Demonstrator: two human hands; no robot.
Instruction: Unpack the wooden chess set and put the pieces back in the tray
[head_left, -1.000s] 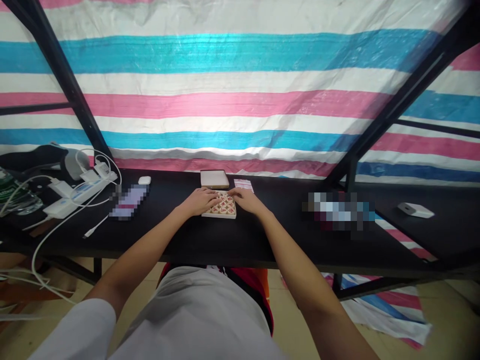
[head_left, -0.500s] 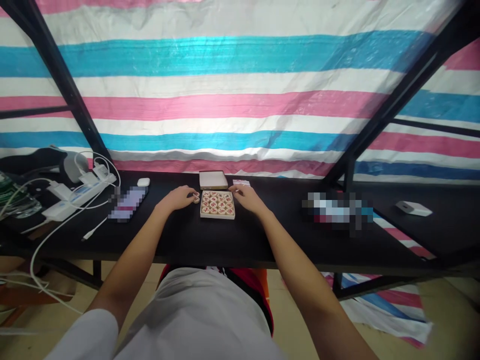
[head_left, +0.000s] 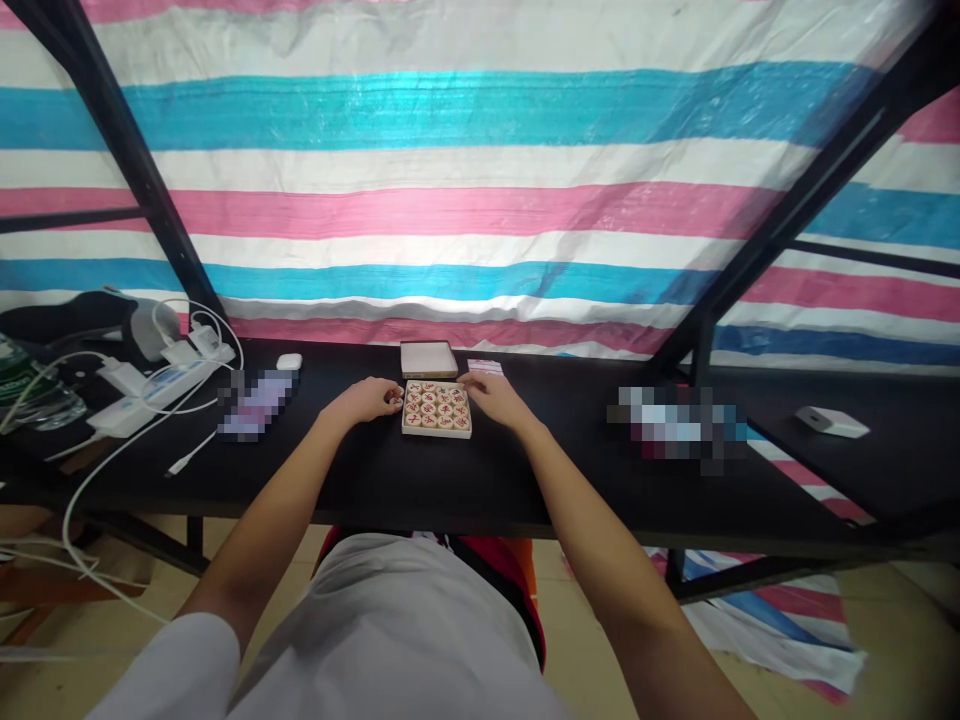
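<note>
A shallow open box (head_left: 438, 433) sits on the black table, filled with rows of round Chinese chess pieces (head_left: 428, 408) with red characters. Just left of the box, my left hand (head_left: 367, 400) has its fingers curled around a Chinese chess piece (head_left: 395, 401), close to the box's left wall. My right hand (head_left: 489, 392) is closed at the box's far right corner, fingertips against its rim. Behind the box lies its lid (head_left: 427, 360), inner side up.
A small printed paper (head_left: 484, 367) lies behind my right hand. To the left are a blurred phone (head_left: 259, 405), a white earbud case (head_left: 289, 361), a power strip (head_left: 161, 395) with cables and a bottle (head_left: 34, 385). A blurred object (head_left: 675, 425) and a white charger (head_left: 831, 421) lie right.
My left hand has moved slightly right, nearer the box, and its fingers are more curled around the piece. My right hand stays at the box corner.
</note>
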